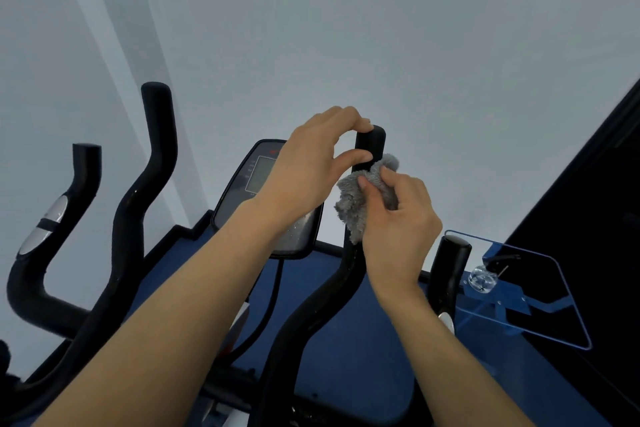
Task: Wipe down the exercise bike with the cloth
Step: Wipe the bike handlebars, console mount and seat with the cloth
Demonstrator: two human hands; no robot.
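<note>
Judging by position, the wipe is partway. The cloth is bunched against one handlebar of the bike, just below its tip; the other bars and the console probably remain. Forearms raised, the right grip clasps the cloth and the left grip pinches the tip.

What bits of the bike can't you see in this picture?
Head view:
- Console screen: numbers too blurred to read; its right edge sits behind the left hand.
- Handlebar middle: covered by the grey cloth and right hand.
- Everything below the handlebars: cut off by the bottom edge.
</note>
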